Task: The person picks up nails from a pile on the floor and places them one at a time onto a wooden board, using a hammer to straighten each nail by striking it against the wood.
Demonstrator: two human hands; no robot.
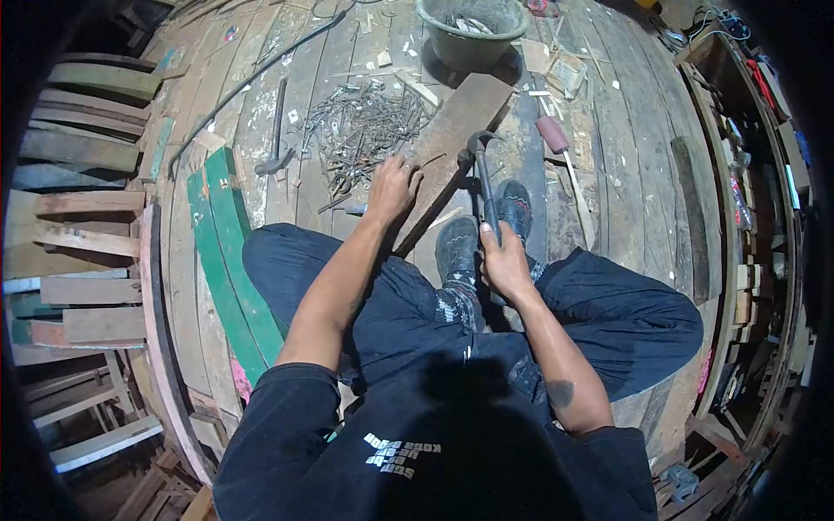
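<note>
My right hand [506, 260] is wrapped round the handle of a hammer [486, 187], whose head is raised beside a thick wooden beam [465, 117]. On the beam's left side, my left hand [395, 187] has its fingers curled together near a thin bent nail [432, 160]; whether they grip anything is too small to tell. A heap of nails [365, 126] lies on the floor beyond my left hand. Both shoes [458, 247] rest close to the beam's near end.
A bucket [473, 43] stands at the far end. Another hammer [277, 130] and green boards [228, 260] lie to the left. A pink-headed mallet [553, 136] is on the right. Stacked wood [91, 204] and a shelf [747, 217] flank the floor.
</note>
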